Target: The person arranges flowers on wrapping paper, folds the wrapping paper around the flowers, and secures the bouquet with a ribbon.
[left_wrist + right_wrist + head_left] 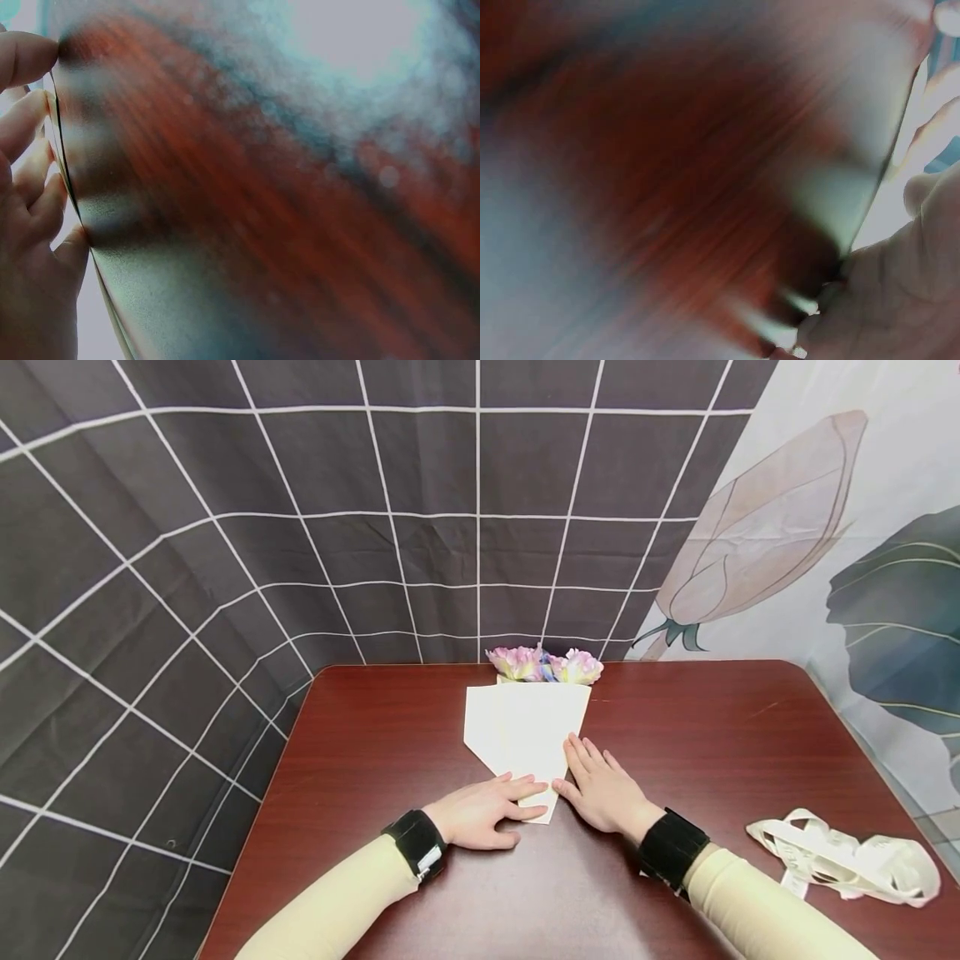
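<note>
The left hand (480,812) lies flat on the narrow lower end of the cream paper wrap (525,735), fingers straight and pointing right across the fold. The right hand (600,789) lies flat just beside it, fingers extended along the wrap's right edge, thumb touching the paper near the tip. Neither hand grasps anything; both press downward, which in all likelihood keeps the folded flaps from springing open against the counter (375,760).

The wrap sits at the middle of the counter, toward its far edge, tapering toward the person. The pink and lilac flowers (544,665) protrude from its wide end, almost at the far edge. A coil of white ribbon (847,858) lies well apart, near the counter's right edge.

Stems are concealed inside the paper. The lowest tip of the wrap is partly covered by the left hand. Both wrist views are heavily blurred: only fingers (26,157) against a paper edge and red-brown counter surface are discernible. Printing on the ribbon is illegible.
</note>
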`<control>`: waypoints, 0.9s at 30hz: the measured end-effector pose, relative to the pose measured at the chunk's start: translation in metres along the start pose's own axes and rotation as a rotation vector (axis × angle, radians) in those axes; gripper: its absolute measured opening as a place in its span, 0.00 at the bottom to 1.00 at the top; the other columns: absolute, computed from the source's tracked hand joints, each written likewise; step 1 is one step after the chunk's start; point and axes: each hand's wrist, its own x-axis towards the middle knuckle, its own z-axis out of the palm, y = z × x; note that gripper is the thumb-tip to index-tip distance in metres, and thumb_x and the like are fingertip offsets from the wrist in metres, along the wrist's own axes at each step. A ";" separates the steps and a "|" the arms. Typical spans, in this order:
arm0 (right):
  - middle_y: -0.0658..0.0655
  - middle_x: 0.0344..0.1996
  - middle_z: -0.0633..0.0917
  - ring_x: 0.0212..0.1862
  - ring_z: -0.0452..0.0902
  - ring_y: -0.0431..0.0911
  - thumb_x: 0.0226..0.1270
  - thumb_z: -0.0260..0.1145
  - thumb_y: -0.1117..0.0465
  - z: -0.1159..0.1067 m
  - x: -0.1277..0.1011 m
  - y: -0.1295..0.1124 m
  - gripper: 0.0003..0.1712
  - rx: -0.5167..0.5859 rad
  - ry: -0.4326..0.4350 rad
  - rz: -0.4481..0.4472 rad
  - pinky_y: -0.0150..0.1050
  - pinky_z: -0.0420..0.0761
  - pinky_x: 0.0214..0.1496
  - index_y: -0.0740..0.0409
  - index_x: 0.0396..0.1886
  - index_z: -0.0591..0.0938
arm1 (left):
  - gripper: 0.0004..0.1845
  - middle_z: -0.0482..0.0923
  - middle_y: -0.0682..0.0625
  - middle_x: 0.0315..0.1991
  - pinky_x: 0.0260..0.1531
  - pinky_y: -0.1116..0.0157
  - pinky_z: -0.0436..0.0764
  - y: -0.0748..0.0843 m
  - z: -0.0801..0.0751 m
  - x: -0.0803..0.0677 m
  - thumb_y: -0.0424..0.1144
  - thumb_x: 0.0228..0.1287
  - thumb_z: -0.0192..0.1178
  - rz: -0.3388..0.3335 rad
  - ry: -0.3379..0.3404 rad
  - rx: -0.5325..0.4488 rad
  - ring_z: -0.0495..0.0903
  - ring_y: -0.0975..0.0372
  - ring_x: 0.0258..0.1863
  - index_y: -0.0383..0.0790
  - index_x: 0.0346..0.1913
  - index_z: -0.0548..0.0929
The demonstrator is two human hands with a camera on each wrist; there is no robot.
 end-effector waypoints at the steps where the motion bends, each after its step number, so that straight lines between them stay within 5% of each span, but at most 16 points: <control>1: 0.58 0.75 0.51 0.75 0.43 0.56 0.72 0.38 0.34 -0.002 0.001 0.001 0.44 0.004 0.003 0.006 0.61 0.49 0.70 0.60 0.75 0.52 | 0.28 0.53 0.52 0.74 0.70 0.57 0.54 0.000 0.000 0.000 0.46 0.63 0.54 0.001 -0.001 -0.002 0.52 0.60 0.73 0.52 0.68 0.68; 11: 0.59 0.75 0.51 0.74 0.43 0.60 0.72 0.34 0.33 -0.008 0.013 0.016 0.44 0.030 -0.019 0.004 0.63 0.49 0.69 0.58 0.75 0.51 | 0.28 0.53 0.52 0.74 0.70 0.57 0.54 0.000 0.001 -0.001 0.45 0.62 0.54 -0.012 0.004 -0.005 0.52 0.61 0.73 0.53 0.68 0.68; 27: 0.63 0.75 0.46 0.72 0.38 0.68 0.71 0.37 0.33 -0.036 0.055 0.045 0.46 0.067 -0.046 0.243 0.66 0.47 0.68 0.61 0.75 0.47 | 0.29 0.52 0.54 0.74 0.70 0.58 0.53 0.000 0.003 0.000 0.45 0.62 0.55 -0.007 0.000 0.013 0.51 0.61 0.73 0.54 0.68 0.67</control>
